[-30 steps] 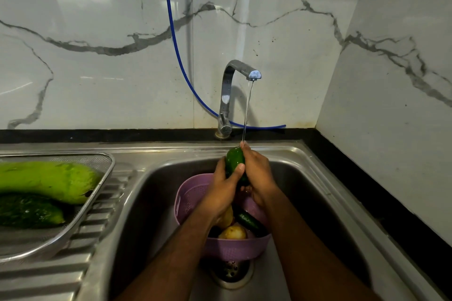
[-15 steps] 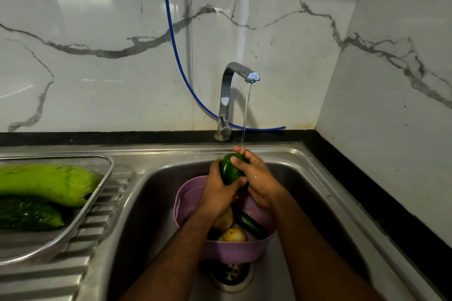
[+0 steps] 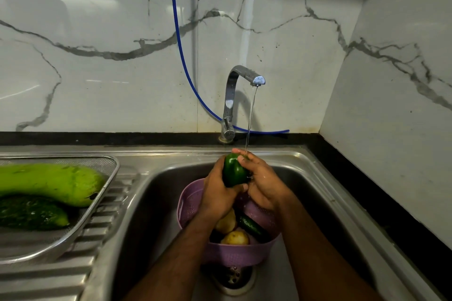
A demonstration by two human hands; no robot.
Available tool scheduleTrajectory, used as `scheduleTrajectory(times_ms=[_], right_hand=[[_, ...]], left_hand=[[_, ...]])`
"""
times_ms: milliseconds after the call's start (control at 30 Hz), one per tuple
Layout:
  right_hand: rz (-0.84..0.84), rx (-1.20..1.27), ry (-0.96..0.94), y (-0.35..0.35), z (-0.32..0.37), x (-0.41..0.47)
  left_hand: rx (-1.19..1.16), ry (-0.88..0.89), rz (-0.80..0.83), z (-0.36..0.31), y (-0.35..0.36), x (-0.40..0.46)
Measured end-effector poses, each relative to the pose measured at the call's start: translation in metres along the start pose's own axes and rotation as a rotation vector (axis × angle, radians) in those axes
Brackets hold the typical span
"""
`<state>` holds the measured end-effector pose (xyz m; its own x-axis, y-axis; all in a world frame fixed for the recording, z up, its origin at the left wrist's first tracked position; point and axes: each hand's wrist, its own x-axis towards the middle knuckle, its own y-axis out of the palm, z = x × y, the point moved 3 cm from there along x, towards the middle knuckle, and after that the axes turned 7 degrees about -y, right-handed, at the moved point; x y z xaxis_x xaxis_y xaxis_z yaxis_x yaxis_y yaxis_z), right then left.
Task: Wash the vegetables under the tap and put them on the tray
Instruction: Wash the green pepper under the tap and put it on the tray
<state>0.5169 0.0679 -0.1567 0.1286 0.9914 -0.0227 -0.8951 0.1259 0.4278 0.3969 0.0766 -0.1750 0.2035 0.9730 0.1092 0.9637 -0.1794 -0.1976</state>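
Capsicum (image 3: pixel 233 173), green, 1 pc: held over sink (image 3: pixel 305 178) w/ both hands, directly under tap (image 3: pixel 244 76) stream, above purple colander (image 3: pixel 234 255). Change vs 1 s ago: pepper turned in the hands, more of its glossy side now faces up; rt fingers shifted across the top where water lands. Reads as rinse mid-way, rotating to wet all sides; not yet moved to tray (image 3: pixel 107 173). L hand (image 3: pixel 217 195) curled round lower/left side; R hand (image 3: pixel 261 183) curled over top/right, thumb on skin. Appearance: dark green, smooth, shiny-wet, stem end not visible. Tray, on drainboard at left: pale green gourd (image 3: pixel 49 182) + dark cucumber (image 3: pixel 29 212), touching. Colander still holds 2 potatoes (image 3: pixel 234 237), 1 dark green veg (image 3: pixel 252 226)
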Motion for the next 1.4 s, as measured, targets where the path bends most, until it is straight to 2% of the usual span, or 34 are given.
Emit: scheduleTrajectory(times_ms=[67, 133, 233, 300, 367, 467, 533, 600, 700, 767, 833, 900, 1000, 1100, 1167, 1267, 1400], right_hand=[[-0.060, -0.083, -0.038, 0.001, -0.001, 0.001], [-0.209, -0.230, -0.063, 0.006, -0.004, 0.003], [-0.406, -0.257, -0.058, 0.005, -0.007, 0.010], [-0.339, -0.160, 0.007, 0.003, -0.007, 0.011], [-0.184, -0.045, 0.056, -0.002, -0.007, 0.006], [-0.065, 0.021, 0.024, -0.005, -0.002, 0.002], [-0.133, -0.087, -0.028, 0.001, 0.000, 0.002], [-0.270, -0.242, -0.049, 0.006, -0.002, 0.003], [-0.434, -0.237, 0.005, 0.008, -0.003, 0.005], [-0.414, -0.155, 0.138, 0.006, -0.002, 0.002], [-0.303, -0.118, 0.276, 0.003, -0.005, -0.003], [-0.228, -0.128, 0.310, 0.000, -0.009, -0.006], [-0.208, -0.122, 0.136, -0.001, -0.009, 0.002], [-0.161, -0.093, -0.003, 0.003, -0.006, 0.005], [-0.145, -0.101, -0.042, 0.006, -0.008, 0.005], [-0.156, -0.170, -0.099, 0.007, -0.013, 0.009], [-0.210, -0.344, -0.173, 0.008, -0.006, 0.006]], left_hand=[[0.016, -0.003, 0.004, 0.000, 0.002, 0.000], [0.058, 0.010, 0.024, 0.000, 0.004, -0.001], [0.114, 0.059, 0.034, -0.002, 0.005, -0.005], [0.120, 0.077, 0.014, -0.002, 0.003, -0.004], [0.101, 0.061, 0.021, -0.001, 0.001, -0.003], [0.063, 0.028, 0.034, -0.002, 0.000, -0.001], [0.070, 0.033, 0.035, -0.004, 0.000, -0.002], [0.112, 0.053, 0.043, -0.003, 0.001, -0.003], [0.145, 0.096, 0.059, -0.003, 0.004, -0.006], [0.128, 0.120, 0.050, -0.003, 0.003, -0.007], [0.134, 0.147, 0.034, 0.000, 0.000, -0.007], [0.108, 0.112, 0.082, 0.003, -0.002, -0.007], [-0.173, -0.087, 0.166, 0.004, -0.001, -0.008], [-0.390, -0.178, 0.122, -0.002, 0.001, -0.005], [-0.460, -0.211, 0.097, -0.002, 0.001, -0.004], [-0.528, -0.269, 0.146, -0.003, 0.004, -0.007], [-0.445, -0.146, 0.140, 0.000, 0.003, -0.002]])
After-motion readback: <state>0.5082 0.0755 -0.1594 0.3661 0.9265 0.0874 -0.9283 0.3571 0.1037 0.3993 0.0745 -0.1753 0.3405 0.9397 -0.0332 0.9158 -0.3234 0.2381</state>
